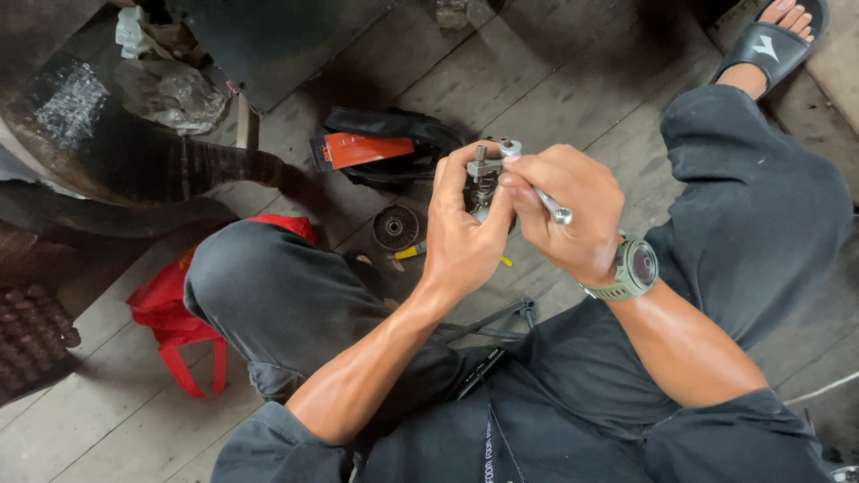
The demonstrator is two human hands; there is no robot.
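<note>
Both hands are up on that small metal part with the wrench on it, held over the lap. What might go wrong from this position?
1. The small grey metal assembly is held in the air by the left hand alone, with no support; a hard turn could twist it loose.
2. The silver wrench in the right hand might slip off and knock the left fingers, which sit right beside it.
3. A dropped piece may slip into gaps in the wooden plank floor.

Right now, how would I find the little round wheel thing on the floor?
Start at the person's left hand gripping the metal part. Look just left of it, down on the wooden floor. The dark ridged disc lies flat there, the only round thing, beside a yellow-handled tool.
</note>
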